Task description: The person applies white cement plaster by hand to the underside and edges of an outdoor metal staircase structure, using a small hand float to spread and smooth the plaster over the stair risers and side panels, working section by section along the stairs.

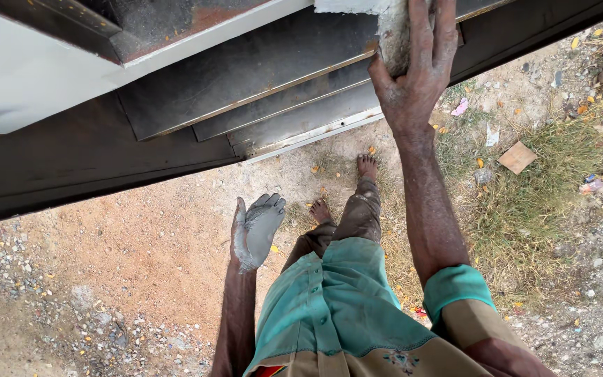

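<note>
1. The right hand (pixel 417 66) is raised to the far right, fingers curled over a grey, plaster-caked edge (pixel 393 31) of the dark stepped metal panel (pixel 273 91); its long axis runs near to far.
2. The left hand (pixel 256 230) hangs low and nearer, well apart from that edge, open and holding nothing, its palm coated in grey paste.
3. Below lie bare dirt ground (pixel 141 251) and the person's bare feet.

single head view — looks steeply down from above, close on arms, ground well below.
</note>
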A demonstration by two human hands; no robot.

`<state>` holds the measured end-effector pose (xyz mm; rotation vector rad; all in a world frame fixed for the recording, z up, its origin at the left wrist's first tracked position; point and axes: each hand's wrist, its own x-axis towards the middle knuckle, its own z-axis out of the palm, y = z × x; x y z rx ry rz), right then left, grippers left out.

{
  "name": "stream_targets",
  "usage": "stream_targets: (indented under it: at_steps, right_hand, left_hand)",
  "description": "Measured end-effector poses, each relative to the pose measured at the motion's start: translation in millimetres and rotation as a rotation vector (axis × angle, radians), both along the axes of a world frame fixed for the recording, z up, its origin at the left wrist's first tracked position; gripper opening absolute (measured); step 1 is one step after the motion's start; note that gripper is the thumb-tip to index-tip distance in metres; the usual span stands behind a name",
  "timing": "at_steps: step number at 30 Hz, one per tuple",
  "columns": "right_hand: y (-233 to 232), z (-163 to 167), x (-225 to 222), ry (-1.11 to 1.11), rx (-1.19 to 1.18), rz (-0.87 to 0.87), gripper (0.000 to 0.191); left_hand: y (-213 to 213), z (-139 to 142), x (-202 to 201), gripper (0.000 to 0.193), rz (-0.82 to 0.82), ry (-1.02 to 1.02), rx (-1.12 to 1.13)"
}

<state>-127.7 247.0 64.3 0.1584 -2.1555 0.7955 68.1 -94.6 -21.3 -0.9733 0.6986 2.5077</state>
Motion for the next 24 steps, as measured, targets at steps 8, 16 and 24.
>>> stream_targets:
  at_steps: [8, 16, 24]
  right_hand:
    - [15, -41, -5, -0.422, 0.006, -0.069, 0.085]
    - [25, -63, 31, -0.172, -0.115, 0.015, 0.085]
    - [10, -14, 3, -0.054, 0.05, -0.046, 0.093]
  left_hand:
    - [-8, 11, 1, 0.066, 0.029, 0.055, -0.003]
    - [6, 33, -18, 0.07, -0.049, 0.121, -0.015]
    - [-1, 21, -4, 0.066, -0.014, 0.097, 0.017]
